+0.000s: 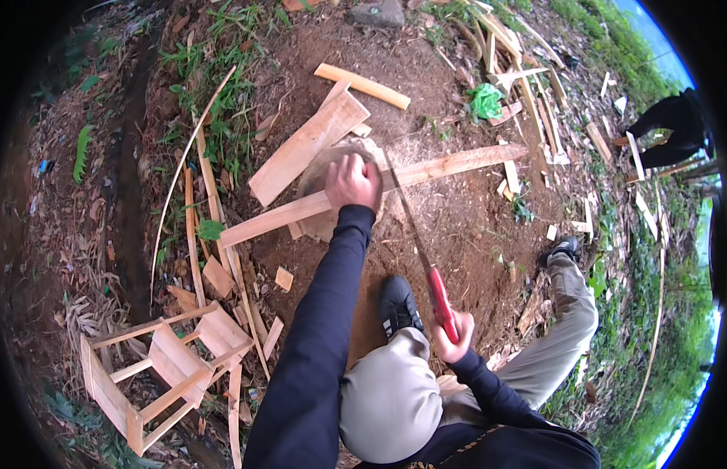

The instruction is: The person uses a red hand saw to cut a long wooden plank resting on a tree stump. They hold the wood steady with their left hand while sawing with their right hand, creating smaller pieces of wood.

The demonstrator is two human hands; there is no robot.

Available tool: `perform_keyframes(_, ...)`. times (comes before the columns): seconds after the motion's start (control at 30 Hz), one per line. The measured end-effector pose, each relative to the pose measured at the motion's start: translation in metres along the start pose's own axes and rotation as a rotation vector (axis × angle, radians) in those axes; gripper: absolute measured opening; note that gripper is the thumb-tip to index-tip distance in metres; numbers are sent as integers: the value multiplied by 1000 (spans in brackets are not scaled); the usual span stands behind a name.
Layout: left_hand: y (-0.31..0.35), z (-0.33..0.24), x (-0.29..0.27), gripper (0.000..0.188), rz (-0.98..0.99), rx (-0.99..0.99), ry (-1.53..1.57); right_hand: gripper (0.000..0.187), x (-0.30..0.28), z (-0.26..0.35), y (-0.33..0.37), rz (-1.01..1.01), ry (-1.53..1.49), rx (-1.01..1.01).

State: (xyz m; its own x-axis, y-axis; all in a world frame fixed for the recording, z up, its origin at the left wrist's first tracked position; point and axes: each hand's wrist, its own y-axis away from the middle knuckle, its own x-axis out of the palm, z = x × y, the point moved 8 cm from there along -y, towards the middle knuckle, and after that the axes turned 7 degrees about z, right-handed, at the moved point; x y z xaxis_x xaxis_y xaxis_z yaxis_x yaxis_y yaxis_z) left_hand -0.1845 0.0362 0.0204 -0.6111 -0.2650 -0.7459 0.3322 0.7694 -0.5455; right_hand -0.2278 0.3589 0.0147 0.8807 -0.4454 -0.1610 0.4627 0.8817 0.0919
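A long, narrow wooden strip (449,164) lies across a tree stump (323,167), both of its ends reaching past the stump. My left hand (354,184) bears down on the strip with its fingers curled over it. In my right hand (453,338) is the red handle of a handsaw (410,219), gripped below and to the right. The saw's blade crosses the strip just right of my left hand; how deep it sits in the wood I cannot tell. Beside my left hand, a wider board (309,147) rests slanted against the stump.
A small wooden frame with shelves (176,363) lies at the lower left. Offcuts (284,279) and long strips are scattered around. More lumber (528,74) and a green plastic bag (485,102) lie at the upper right. Another person (668,129) stands at the far right.
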Motion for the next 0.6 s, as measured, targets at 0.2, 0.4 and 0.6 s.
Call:
perform_keyframes(0.2, -10, -12, 2, 26, 36, -21, 37, 17, 14, 9, -84, -90, -190, -107)
perform_keyframes(0.4, -10, -2, -2, 23, -3, -1, 5, 15, -9, -11, 23, 9, 84, -32)
perform_keyframes(0.6, -12, -14, -1, 22, 44, -16, 2, 19, 8, -4, -85, -38, -144, -77)
